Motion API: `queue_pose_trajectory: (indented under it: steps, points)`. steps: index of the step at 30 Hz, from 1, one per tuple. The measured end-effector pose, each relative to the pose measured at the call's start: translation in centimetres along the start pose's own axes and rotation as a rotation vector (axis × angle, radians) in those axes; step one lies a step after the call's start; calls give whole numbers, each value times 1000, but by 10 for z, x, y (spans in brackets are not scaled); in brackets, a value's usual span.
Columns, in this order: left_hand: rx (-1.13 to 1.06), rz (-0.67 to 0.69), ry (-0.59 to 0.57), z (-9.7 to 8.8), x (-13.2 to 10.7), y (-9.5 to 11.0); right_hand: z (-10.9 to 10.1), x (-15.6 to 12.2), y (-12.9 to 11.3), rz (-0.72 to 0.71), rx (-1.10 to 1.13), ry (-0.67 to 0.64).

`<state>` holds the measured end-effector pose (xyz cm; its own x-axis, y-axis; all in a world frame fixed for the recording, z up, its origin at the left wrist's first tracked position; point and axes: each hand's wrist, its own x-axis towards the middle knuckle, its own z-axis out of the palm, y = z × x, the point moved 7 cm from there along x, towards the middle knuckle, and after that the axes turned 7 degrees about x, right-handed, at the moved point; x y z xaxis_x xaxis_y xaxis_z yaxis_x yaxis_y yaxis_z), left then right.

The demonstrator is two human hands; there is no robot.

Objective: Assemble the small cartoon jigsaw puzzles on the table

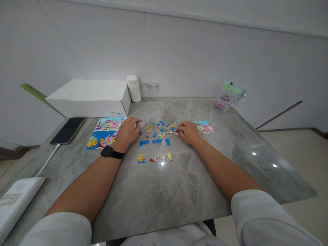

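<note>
My left hand [130,130], with a black watch on its wrist, rests at the left edge of the loose puzzle pieces [162,128]. Its fingers are loosely bent and apart, and no held piece shows. On the pile's right side, my right hand [189,132] curls its fingertips down around a small puzzle piece [177,133]. Nearer to me lie two joined blue strips, a short one [144,144] and a longer one [162,141]. Below them is a row with a yellow-and-blue corner section [141,158], a reddish cluster [153,159] and yellow pieces [169,156].
Cartoon picture sheets [102,139] lie left of my left hand; another picture card [207,127] is partly behind my right hand. A white box [89,97], white bottle [134,89] and clear jars [154,91] stand behind. A phone [68,130] and plastic bag [229,96] flank the table [164,198].
</note>
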<state>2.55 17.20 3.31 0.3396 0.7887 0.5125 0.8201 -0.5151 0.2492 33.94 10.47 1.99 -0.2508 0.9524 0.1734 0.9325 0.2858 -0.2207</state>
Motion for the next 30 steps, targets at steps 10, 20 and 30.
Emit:
queue_pose_trajectory:
  steps: [10, 20, 30]
  points:
    - [-81, 116, 24, -3, 0, 13, 12, 1, 0, -138, 41, 101]
    - [-102, 315, -113, 2, -5, 37, 10, -1, -12, -261, 97, 106]
    - [-95, 488, -282, 9, -17, 68, 6, -3, -14, -293, 151, 133]
